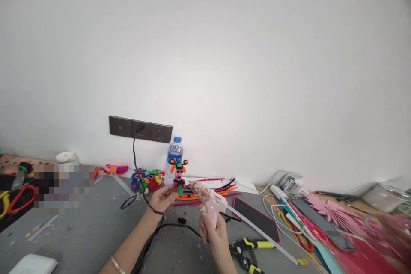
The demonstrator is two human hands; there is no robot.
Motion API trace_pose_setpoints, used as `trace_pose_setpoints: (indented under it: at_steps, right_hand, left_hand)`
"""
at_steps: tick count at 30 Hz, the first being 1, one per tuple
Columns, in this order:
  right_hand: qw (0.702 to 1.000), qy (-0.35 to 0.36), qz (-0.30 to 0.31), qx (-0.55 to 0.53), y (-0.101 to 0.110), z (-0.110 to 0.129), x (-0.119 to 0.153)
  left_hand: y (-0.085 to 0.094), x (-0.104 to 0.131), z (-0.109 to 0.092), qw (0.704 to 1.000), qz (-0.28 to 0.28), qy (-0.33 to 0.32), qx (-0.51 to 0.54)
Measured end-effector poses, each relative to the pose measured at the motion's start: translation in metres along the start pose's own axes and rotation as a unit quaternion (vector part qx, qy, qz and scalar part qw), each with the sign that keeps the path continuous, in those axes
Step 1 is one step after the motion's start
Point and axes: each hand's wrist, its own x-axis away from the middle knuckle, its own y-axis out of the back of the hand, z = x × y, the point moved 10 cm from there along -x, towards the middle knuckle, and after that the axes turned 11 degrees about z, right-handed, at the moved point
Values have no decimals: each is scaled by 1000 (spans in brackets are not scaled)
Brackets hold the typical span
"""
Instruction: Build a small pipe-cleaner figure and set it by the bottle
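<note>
In my left hand [161, 201] is a small pipe-cleaner figure [179, 175], upright, with a pink and black body, green base and orange-and-black pieces at its top. The fingers pinch it low down. My right hand [213, 231] is wrapped round the handle of a pale pink glue gun [215, 206]. A small light glows on its side, and dried glue coats its front. The nozzle points left, close to the figure's lower part; I cannot tell whether they touch. A long translucent glue stick [261, 233] sticks out of the gun's back.
A black cable [141, 175] runs from the wall sockets [140, 129] across the grey mat. Behind the figure stand a water bottle [175, 154] and loose pipe cleaners [229, 189]. A phone [257, 219] and yellow-black pliers [247, 253] lie right. Another person's hand [390, 231] is far right.
</note>
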Motion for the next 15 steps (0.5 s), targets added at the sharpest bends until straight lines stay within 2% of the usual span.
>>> trace_pose_setpoints:
  at_steps: [4,7,12,15]
  right_hand:
    - [999,-3,-3,-33,-8,14,2]
    - [995,9,24,-96,-23,33,1]
    - [967,6,137,-214,-70,81,-3]
    - [952,-32,193,-234,-104,110,-4]
  left_hand:
    - [-2,2,2,1000,1,11,3]
    - [-4,1,4,1000,5,27,4]
    - [-6,-3,5,999,5,36,14]
    - [-11,-2,6,999,3,46,16]
